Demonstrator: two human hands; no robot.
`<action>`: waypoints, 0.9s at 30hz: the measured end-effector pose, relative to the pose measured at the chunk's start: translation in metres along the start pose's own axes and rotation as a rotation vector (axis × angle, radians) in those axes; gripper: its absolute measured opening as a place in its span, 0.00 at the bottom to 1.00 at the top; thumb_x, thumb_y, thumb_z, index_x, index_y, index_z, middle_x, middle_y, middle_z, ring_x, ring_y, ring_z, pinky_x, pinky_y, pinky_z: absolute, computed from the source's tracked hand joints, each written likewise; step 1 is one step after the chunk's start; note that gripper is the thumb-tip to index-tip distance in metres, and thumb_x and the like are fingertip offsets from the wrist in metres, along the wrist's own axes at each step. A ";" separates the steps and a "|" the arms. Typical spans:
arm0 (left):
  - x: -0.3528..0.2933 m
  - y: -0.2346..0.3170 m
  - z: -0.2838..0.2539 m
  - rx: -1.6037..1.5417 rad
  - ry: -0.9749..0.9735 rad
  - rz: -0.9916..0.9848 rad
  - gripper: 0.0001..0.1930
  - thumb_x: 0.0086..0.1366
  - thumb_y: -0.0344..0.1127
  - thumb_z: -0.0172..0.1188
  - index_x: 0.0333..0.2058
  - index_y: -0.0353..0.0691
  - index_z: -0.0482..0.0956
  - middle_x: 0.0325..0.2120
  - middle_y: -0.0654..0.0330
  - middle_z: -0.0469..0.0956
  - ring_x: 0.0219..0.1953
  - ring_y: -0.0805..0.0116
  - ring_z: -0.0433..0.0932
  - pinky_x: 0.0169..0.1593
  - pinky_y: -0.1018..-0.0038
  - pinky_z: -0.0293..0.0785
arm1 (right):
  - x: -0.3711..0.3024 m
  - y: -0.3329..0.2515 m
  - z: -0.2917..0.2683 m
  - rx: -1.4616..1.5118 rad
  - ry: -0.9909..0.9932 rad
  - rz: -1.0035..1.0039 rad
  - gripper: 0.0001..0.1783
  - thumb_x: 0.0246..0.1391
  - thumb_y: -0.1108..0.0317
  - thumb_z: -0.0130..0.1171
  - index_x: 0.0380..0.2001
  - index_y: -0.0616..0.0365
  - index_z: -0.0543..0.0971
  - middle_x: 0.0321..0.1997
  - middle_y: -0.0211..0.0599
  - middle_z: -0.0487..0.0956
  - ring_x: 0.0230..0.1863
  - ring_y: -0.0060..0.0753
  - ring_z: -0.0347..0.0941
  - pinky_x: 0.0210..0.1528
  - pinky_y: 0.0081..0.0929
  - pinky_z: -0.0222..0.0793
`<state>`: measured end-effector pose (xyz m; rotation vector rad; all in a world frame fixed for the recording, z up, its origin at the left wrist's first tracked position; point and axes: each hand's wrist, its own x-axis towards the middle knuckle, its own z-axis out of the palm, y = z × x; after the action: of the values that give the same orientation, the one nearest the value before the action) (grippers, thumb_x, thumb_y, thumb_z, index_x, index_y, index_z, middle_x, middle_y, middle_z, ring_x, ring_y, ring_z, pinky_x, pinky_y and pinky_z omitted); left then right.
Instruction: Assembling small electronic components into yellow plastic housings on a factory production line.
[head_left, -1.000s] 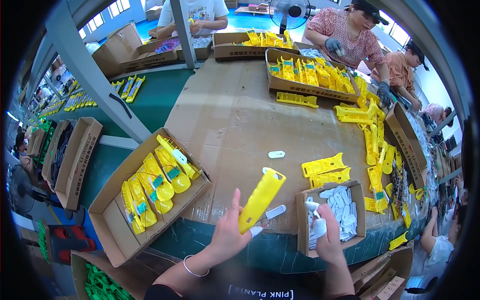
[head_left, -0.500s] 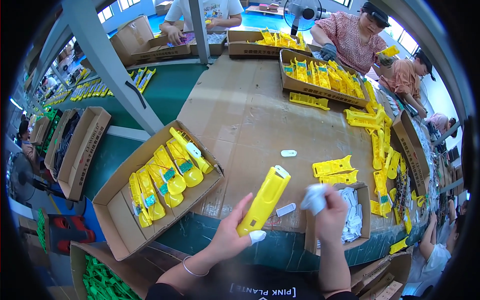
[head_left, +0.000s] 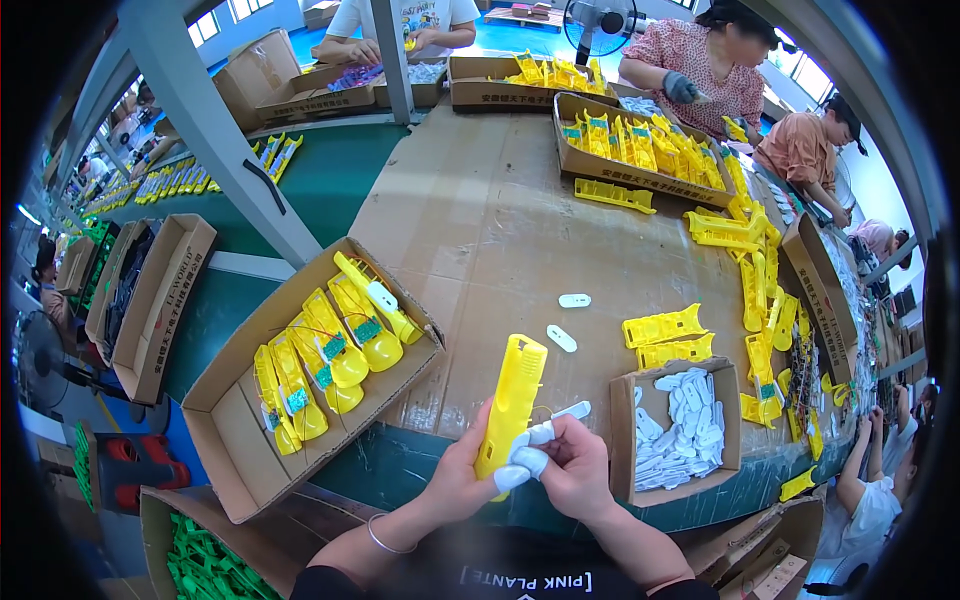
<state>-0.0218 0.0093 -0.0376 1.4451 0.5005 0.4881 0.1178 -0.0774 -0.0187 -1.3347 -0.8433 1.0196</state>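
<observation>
My left hand (head_left: 462, 478) is closed around a long yellow plastic housing (head_left: 513, 385), held upright over the table's near edge. White covers sit on some of my fingertips. My right hand (head_left: 578, 470) meets the housing's lower end with thumb and fingers pinched together; what is between them is hidden. A thin wire shows beside these fingers, close to a small white oblong piece (head_left: 573, 410). Farther back, a white oval cover (head_left: 562, 338) and another white cover (head_left: 575, 300) lie on the cardboard-covered table (head_left: 470, 260).
At left, a cardboard box (head_left: 225, 440) holds yellow housings with green circuit boards. White covers fill a small box (head_left: 622, 430) at right, near two yellow shells (head_left: 665, 328). More yellow shells (head_left: 735, 230) lie beyond, below a full tray (head_left: 640, 182). A co-worker's gloved hand (head_left: 682, 88) is behind it.
My right hand has come left from above the box of white covers to the housing. The housing now stands more upright, and a white cover shows fully behind it.
</observation>
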 end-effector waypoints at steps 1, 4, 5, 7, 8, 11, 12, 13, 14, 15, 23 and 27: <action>-0.001 0.000 -0.001 0.042 0.014 -0.015 0.43 0.53 0.36 0.62 0.61 0.34 0.44 0.50 0.54 0.66 0.49 0.67 0.69 0.50 0.74 0.66 | 0.001 0.001 0.001 0.002 -0.003 0.004 0.08 0.49 0.77 0.57 0.32 0.65 0.71 0.34 0.40 0.77 0.39 0.25 0.75 0.41 0.21 0.72; -0.009 -0.016 -0.009 -0.025 0.081 -0.012 0.39 0.53 0.35 0.62 0.60 0.35 0.50 0.43 0.56 0.70 0.44 0.70 0.71 0.47 0.76 0.68 | 0.014 -0.004 0.001 -0.114 -0.096 0.000 0.07 0.49 0.77 0.57 0.33 0.64 0.71 0.33 0.35 0.76 0.35 0.19 0.74 0.38 0.16 0.71; -0.009 -0.011 -0.014 -0.131 0.162 -0.031 0.37 0.52 0.33 0.61 0.58 0.36 0.53 0.39 0.58 0.71 0.40 0.72 0.72 0.43 0.78 0.69 | 0.023 -0.011 -0.002 -0.131 -0.146 -0.118 0.07 0.49 0.77 0.56 0.34 0.64 0.72 0.32 0.35 0.76 0.34 0.19 0.74 0.37 0.16 0.71; -0.008 0.004 -0.035 -0.620 0.331 -0.069 0.32 0.48 0.25 0.60 0.54 0.37 0.60 0.28 0.64 0.70 0.28 0.77 0.72 0.30 0.83 0.70 | 0.024 -0.021 -0.010 -0.163 0.002 -0.145 0.10 0.50 0.77 0.55 0.37 0.64 0.74 0.32 0.34 0.76 0.31 0.21 0.73 0.34 0.17 0.70; -0.010 0.010 -0.045 -0.665 0.367 0.024 0.34 0.46 0.21 0.59 0.55 0.36 0.60 0.28 0.65 0.69 0.26 0.77 0.71 0.27 0.82 0.70 | 0.028 -0.011 -0.012 -0.169 0.159 -0.244 0.10 0.49 0.78 0.55 0.37 0.64 0.74 0.31 0.34 0.76 0.30 0.21 0.72 0.32 0.17 0.68; -0.017 0.009 -0.044 -0.456 0.381 0.016 0.35 0.46 0.23 0.62 0.55 0.34 0.59 0.30 0.63 0.70 0.30 0.76 0.72 0.34 0.80 0.71 | 0.032 0.008 0.001 -0.582 0.111 -0.276 0.10 0.46 0.80 0.55 0.35 0.64 0.73 0.31 0.37 0.75 0.31 0.28 0.73 0.33 0.22 0.69; -0.017 0.004 -0.040 -0.432 0.366 0.018 0.35 0.47 0.24 0.63 0.55 0.34 0.59 0.31 0.62 0.71 0.31 0.76 0.73 0.36 0.79 0.72 | 0.032 0.016 0.015 -0.736 0.031 -0.361 0.12 0.41 0.82 0.54 0.33 0.63 0.73 0.32 0.40 0.74 0.33 0.35 0.72 0.35 0.27 0.68; -0.015 0.000 -0.038 -0.441 0.356 0.012 0.34 0.48 0.25 0.64 0.55 0.33 0.59 0.33 0.61 0.72 0.35 0.74 0.73 0.42 0.78 0.71 | 0.031 0.026 0.022 -0.891 -0.045 -0.441 0.14 0.36 0.84 0.52 0.31 0.62 0.73 0.34 0.43 0.73 0.36 0.42 0.71 0.37 0.31 0.68; -0.016 -0.001 -0.036 -0.438 0.361 0.011 0.34 0.48 0.25 0.64 0.55 0.33 0.59 0.33 0.61 0.72 0.35 0.74 0.73 0.42 0.78 0.71 | 0.032 0.039 0.024 -0.886 -0.049 -0.442 0.14 0.36 0.84 0.52 0.31 0.62 0.73 0.34 0.43 0.73 0.36 0.42 0.71 0.37 0.31 0.68; -0.016 -0.002 -0.033 -0.424 0.406 0.021 0.34 0.49 0.26 0.63 0.55 0.32 0.59 0.31 0.60 0.72 0.33 0.73 0.74 0.38 0.78 0.72 | 0.034 0.054 0.025 -0.893 -0.085 -0.425 0.14 0.34 0.84 0.51 0.30 0.62 0.73 0.33 0.42 0.72 0.36 0.43 0.70 0.38 0.34 0.67; -0.019 -0.029 -0.030 -0.342 0.321 -0.114 0.28 0.52 0.27 0.60 0.52 0.33 0.62 0.39 0.53 0.75 0.40 0.66 0.76 0.47 0.72 0.72 | 0.026 0.065 0.024 -0.998 -0.035 -0.634 0.10 0.35 0.78 0.55 0.27 0.60 0.71 0.32 0.40 0.71 0.33 0.40 0.70 0.33 0.31 0.68; -0.018 -0.037 -0.025 -0.391 0.339 -0.120 0.26 0.52 0.26 0.59 0.51 0.33 0.63 0.40 0.53 0.74 0.42 0.66 0.75 0.49 0.71 0.71 | 0.030 0.060 0.024 -1.127 -0.047 -0.550 0.09 0.36 0.76 0.55 0.26 0.61 0.72 0.32 0.39 0.71 0.33 0.38 0.70 0.33 0.29 0.69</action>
<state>-0.0510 0.0163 -0.0759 0.9558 0.7129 0.6975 0.0998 -0.0428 -0.0783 -1.8033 -1.8361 0.0653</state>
